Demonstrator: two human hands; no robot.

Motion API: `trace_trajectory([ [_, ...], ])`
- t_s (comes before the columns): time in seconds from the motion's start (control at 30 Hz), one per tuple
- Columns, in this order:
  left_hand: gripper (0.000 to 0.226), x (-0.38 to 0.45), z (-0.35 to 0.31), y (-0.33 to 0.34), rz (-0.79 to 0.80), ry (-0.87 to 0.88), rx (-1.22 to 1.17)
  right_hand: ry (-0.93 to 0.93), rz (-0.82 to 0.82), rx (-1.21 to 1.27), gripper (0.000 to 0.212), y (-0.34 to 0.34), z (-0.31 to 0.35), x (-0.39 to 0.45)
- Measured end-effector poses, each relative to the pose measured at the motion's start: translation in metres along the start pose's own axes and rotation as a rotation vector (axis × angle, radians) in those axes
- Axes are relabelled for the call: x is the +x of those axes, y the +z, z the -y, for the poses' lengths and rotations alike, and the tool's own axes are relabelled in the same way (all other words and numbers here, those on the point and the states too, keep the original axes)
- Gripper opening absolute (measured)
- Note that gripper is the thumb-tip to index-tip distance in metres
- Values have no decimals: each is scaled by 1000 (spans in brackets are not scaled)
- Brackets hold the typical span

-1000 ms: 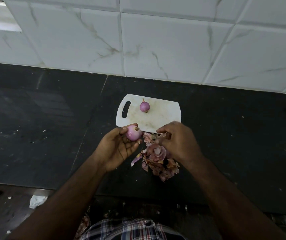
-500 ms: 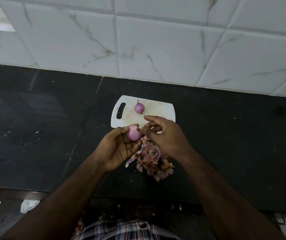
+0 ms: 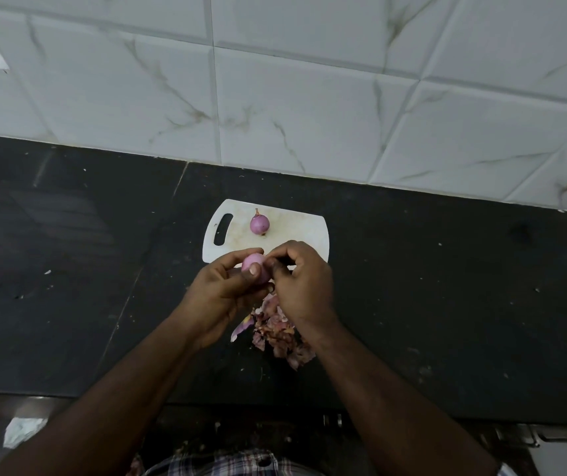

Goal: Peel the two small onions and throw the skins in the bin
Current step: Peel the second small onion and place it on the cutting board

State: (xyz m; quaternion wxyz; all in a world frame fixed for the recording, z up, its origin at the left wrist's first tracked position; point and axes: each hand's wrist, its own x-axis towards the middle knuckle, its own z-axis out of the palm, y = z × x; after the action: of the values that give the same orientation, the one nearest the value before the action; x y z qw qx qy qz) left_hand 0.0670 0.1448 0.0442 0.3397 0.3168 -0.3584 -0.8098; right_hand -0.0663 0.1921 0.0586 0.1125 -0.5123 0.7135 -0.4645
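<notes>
White cutting board (image 3: 296, 235) lies flat on my dark desk (image 3: 447, 304), near the marbled wall tiles (image 3: 309, 115). Plaid shirt (image 3: 220, 463) visible below.

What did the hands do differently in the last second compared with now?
The right hand left the skins on the counter and came up to the onion, where its fingertips now pick at the top. The left hand kept its grip on that onion throughout. The other onion stayed on the board, and the skin pile stayed put.
</notes>
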Motion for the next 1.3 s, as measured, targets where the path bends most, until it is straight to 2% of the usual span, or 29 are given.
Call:
trace_trajectory([
  [0.1,45,-3,-3,5,5,48,42,61,-36,2,7,6,2,-2],
  [0.17,47,-5,-4,6,19,53,35,233,12,41,12,9,3,-1],
  [0.23,46,-6,-6,7,51,43,-8,480,39,196,17,7,2,3],
  [0.3,45,-7,-7,6,68,33,-33,587,85,443,18,-3,1,3],
  [0.37,46,-6,-8,2,58,19,-29,450,176,474,19,-17,0,1],
  [0.43,47,-4,-8,-3,51,0,-22,275,256,331,23,-29,1,0],
  [0.53,46,-3,-7,-8,57,-14,-11,146,331,230,21,-35,4,4],
  [0.6,46,-2,-7,-8,72,-16,6,82,311,132,16,-32,6,6],
  [0.73,48,-1,-5,-8,95,-6,26,88,239,-13,6,-26,5,9],
  [0.87,46,3,-1,-7,-25,97,277,-5,234,-202,10,-12,3,-4],
  [0.93,46,5,3,-10,-129,142,393,-19,217,-142,12,-8,7,-11],
  [1.03,55,4,6,-14,-167,101,390,167,181,45,22,-16,2,-5],
  [1.1,61,1,5,-13,-158,70,364,210,239,-51,26,-23,-9,1],
  [1.17,59,0,4,-12,-145,62,335,225,279,-25,9,-25,-20,1],
  [1.23,50,0,4,-9,-125,61,333,245,381,197,34,-22,-24,-3],
  [1.3,43,0,4,-8,-79,58,358,269,416,355,44,-16,-27,-4],
])
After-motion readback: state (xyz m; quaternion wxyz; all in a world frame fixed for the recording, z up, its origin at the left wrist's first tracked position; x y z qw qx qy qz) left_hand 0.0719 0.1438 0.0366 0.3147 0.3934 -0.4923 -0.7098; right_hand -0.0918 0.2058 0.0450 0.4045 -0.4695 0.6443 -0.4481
